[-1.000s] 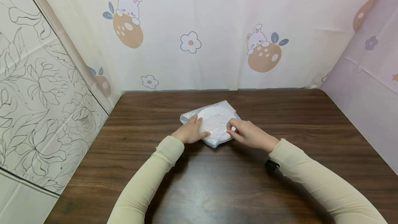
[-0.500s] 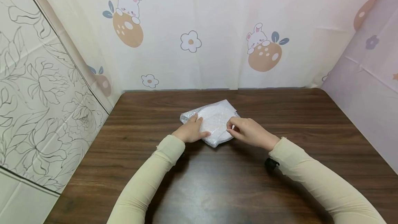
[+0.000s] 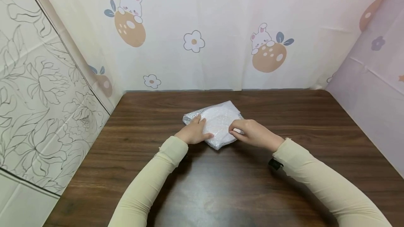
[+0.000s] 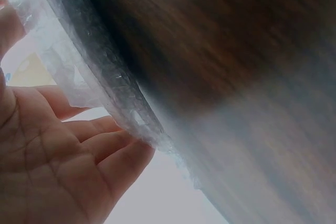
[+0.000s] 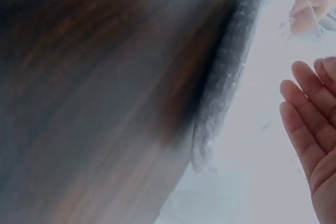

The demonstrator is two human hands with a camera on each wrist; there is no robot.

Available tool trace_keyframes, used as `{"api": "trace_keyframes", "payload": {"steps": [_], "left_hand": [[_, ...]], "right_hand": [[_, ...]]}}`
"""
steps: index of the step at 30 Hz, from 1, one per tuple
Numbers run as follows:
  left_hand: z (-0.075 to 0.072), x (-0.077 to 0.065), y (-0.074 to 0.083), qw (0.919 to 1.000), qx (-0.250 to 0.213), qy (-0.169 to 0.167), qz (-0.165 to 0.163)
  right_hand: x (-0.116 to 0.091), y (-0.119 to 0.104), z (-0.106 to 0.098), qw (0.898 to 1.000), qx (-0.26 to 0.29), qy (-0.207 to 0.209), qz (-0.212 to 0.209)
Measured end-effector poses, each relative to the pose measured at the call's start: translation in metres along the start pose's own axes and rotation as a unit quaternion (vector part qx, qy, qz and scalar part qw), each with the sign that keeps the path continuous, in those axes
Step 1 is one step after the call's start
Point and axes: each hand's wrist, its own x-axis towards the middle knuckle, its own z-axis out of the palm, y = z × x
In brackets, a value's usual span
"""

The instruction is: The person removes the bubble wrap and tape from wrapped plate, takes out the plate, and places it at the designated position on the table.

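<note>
A flat, round white object in clear bubble wrap (image 3: 218,123) lies on the brown wooden table; the wrap hides what it is. Over the package's left edge rests my left hand (image 3: 193,133), fingers spread and thumb on the near side. From below, the left wrist view shows its fairly straight fingers (image 4: 123,153) against the wrap's edge. At the package's right side, my right hand (image 3: 254,134) has index finger and thumb brought together, pinching at the bubble wrap. In the right wrist view the other fingers (image 5: 310,121) extend loosely, and thin clear film shows by the thumb.
The dark wooden table (image 3: 214,188) runs back to a printed curtain (image 3: 221,27) with rabbits and flowers. A panel with line-drawn flowers (image 3: 41,87) borders the left side, and a pale curtain (image 3: 372,80) hangs on the right.
My right hand's pinched fingertips have shifted very slightly left over the package. The left hand and the package stay in place.
</note>
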Motion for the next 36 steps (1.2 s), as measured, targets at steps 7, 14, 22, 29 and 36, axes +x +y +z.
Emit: {"api": "trace_keyframes", "payload": {"steps": [7, 14, 22, 29, 36], "left_hand": [[-0.002, -0.003, 0.003, 1.0000, -0.006, -0.002, -0.001], [-0.003, -0.003, 0.002, 0.9999, -0.012, -0.010, -0.002], [-0.003, -0.004, 0.002, 0.9994, -0.033, -0.005, 0.000], [0.000, -0.004, 0.001, 0.9989, -0.045, 0.013, 0.001], [0.001, -0.005, 0.001, 0.9978, -0.059, 0.028, -0.005]], "right_hand": [[0.003, 0.002, 0.001, 0.995, 0.053, -0.001, 0.083], [0.009, 0.007, -0.012, 0.986, 0.098, 0.054, 0.122], [0.010, 0.006, -0.015, 0.986, 0.091, 0.048, 0.131], [0.011, 0.005, -0.015, 0.982, 0.100, 0.056, 0.150], [0.014, 0.004, -0.019, 0.979, 0.097, 0.073, 0.164]]}}
